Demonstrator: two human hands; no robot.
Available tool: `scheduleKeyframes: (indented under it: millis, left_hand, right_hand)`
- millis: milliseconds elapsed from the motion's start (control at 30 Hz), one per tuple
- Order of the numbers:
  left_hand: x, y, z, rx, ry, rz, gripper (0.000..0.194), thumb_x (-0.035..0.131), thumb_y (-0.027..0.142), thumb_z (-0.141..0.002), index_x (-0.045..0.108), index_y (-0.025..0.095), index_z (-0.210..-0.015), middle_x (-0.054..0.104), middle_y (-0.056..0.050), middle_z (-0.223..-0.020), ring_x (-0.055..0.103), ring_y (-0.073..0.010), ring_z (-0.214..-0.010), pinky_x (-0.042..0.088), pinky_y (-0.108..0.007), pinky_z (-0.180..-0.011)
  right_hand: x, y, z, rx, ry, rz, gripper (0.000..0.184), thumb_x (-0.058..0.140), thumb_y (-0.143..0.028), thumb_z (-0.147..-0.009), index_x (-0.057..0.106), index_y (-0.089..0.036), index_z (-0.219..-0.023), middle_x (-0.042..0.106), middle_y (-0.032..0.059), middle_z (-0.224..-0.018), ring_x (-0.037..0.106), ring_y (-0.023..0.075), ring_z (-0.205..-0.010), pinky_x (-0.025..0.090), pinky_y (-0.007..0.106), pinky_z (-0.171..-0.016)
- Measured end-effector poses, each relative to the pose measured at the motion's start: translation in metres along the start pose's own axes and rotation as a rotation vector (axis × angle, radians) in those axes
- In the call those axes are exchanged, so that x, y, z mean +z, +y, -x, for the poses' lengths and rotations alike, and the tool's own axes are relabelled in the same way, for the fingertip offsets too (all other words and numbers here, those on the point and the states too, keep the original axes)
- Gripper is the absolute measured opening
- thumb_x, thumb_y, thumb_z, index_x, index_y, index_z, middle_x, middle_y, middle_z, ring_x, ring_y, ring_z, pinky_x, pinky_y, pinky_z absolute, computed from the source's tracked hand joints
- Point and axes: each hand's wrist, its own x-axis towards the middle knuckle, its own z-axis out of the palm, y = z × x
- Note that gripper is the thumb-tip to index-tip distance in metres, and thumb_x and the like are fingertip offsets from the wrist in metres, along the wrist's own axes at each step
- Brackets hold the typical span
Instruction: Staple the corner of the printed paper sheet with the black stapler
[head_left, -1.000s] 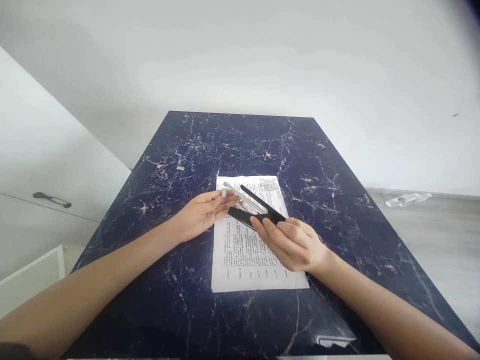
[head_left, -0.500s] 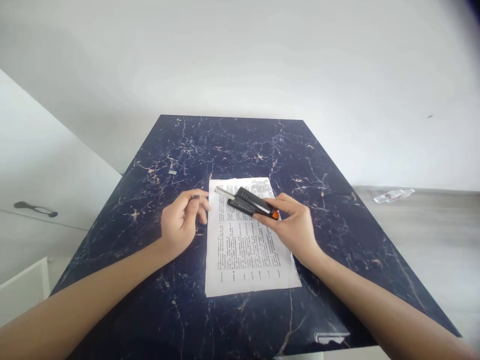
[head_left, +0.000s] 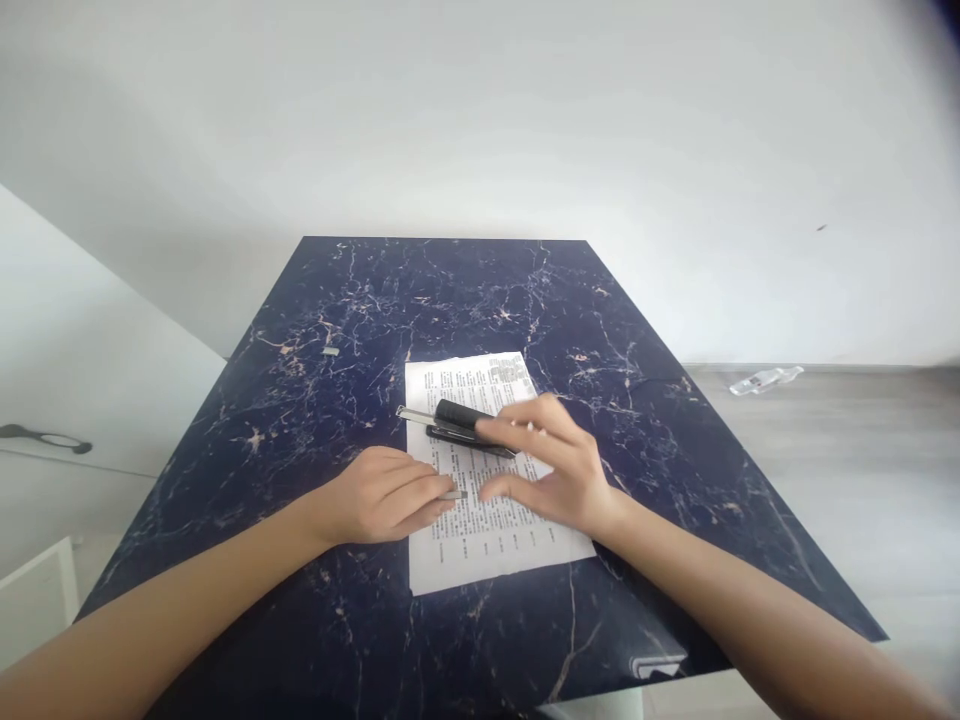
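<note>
A black stapler (head_left: pixel 469 425) lies across the printed sheets of paper (head_left: pixel 491 565), its metal magazine pulled out toward the left. My right hand (head_left: pixel 559 460) is over the stapler's right end. Its fingers overlap the stapler and the thumb is spread away from them below, so the hand is open. Just below the stapler, my left hand (head_left: pixel 394 495) is closed over the paper's left edge. A short grey strip of staples (head_left: pixel 454 494) sticks out from its fingertips.
The sheets lie on a dark blue marbled table (head_left: pixel 420 290). A small pale piece (head_left: pixel 331 351) rests on it at the left. A clear plastic wrapper (head_left: pixel 766 380) lies on the floor at the right, beside the white wall.
The stapler has come down and left onto the paper, and my right hand has loosened from it. My left hand has moved right and nearer with the strip of staples.
</note>
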Motion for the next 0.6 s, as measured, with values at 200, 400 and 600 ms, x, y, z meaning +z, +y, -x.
scheduleKeyframes:
  millis: [200,400,600]
  left_hand:
    - [-0.002,0.008,-0.009,-0.078,-0.033,0.106,0.010,0.067,0.024,-0.095,0.076,0.024,-0.101,0.077,-0.005,-0.079,0.072,-0.0194,-0.064,0.058,-0.030,-0.058]
    - [-0.004,0.012,-0.017,-0.054,-0.039,0.105,0.014,0.061,0.026,-0.100,0.073,0.022,-0.096,0.074,-0.005,-0.073,0.067,-0.0169,-0.058,0.052,-0.028,-0.054]
    - [-0.005,-0.003,0.000,-0.110,0.108,0.108,0.024,0.054,0.040,-0.104,0.072,0.025,-0.099,0.071,-0.001,-0.067,0.061,-0.0153,-0.052,0.049,-0.028,-0.051]
  right_hand:
    - [-0.002,-0.014,0.001,-0.529,-0.121,0.204,0.025,0.080,-0.011,-0.087,0.079,-0.023,-0.110,0.077,0.0035,-0.109,0.066,0.0170,-0.098,0.058,0.033,-0.082]
    - [-0.004,-0.021,0.000,-0.539,-0.100,0.285,0.015,0.077,-0.012,-0.091,0.080,-0.022,-0.101,0.078,0.0027,-0.110,0.066,0.0171,-0.095,0.058,0.037,-0.086]
    - [-0.014,0.009,0.000,-0.358,0.034,0.328,0.036,0.076,-0.011,-0.090,0.076,-0.035,-0.117,0.080,-0.0035,-0.109,0.069,0.0178,-0.090,0.057,0.038,-0.077]
